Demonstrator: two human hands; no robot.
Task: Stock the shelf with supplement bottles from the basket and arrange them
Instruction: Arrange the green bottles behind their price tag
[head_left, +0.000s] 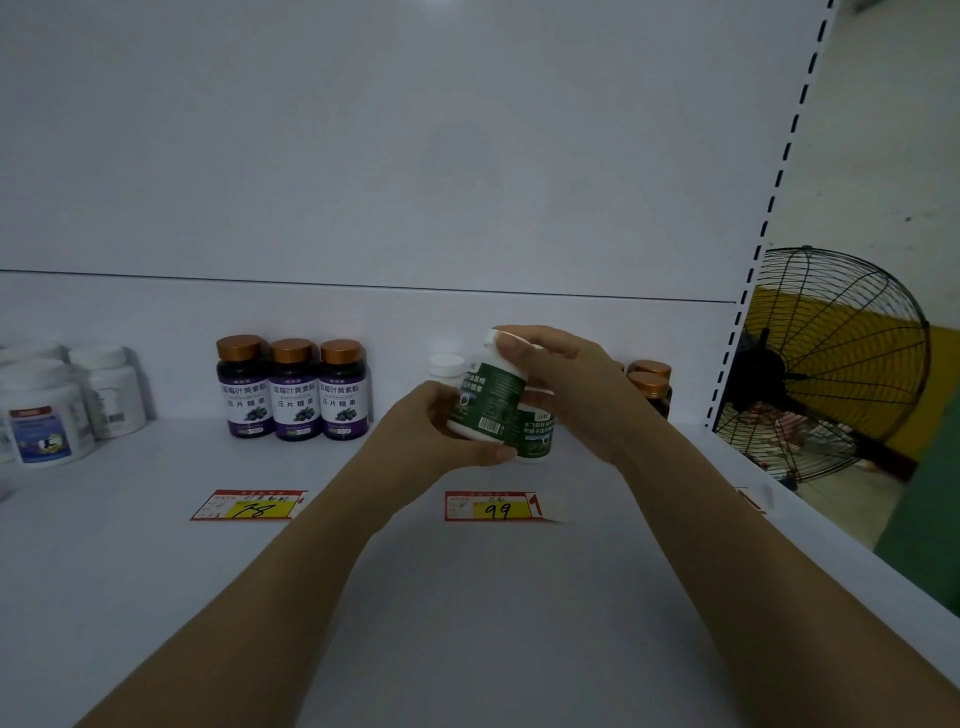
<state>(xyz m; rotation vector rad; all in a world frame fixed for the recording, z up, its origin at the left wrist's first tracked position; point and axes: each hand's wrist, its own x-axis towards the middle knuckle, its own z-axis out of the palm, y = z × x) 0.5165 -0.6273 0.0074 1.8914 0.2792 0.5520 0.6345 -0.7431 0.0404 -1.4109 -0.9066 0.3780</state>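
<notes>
A white bottle with a dark green label (487, 402) is held tilted above the white shelf (467, 597), at mid depth. My left hand (431, 428) grips its lower body and my right hand (556, 379) closes over its cap. A second green-label bottle (539, 434) stands on the shelf just behind it, and the white cap of a third (445, 365) shows further back. The basket is out of view.
Three purple bottles with copper caps (294, 388) stand in a row at the left. White tubs (49, 408) sit at the far left. Brown copper-capped bottles (650, 384) stand behind my right hand. Price tags 78 (249, 505) and 99 (496, 506) lie flat in front. A black fan (826, 364) stands past the shelf's right edge.
</notes>
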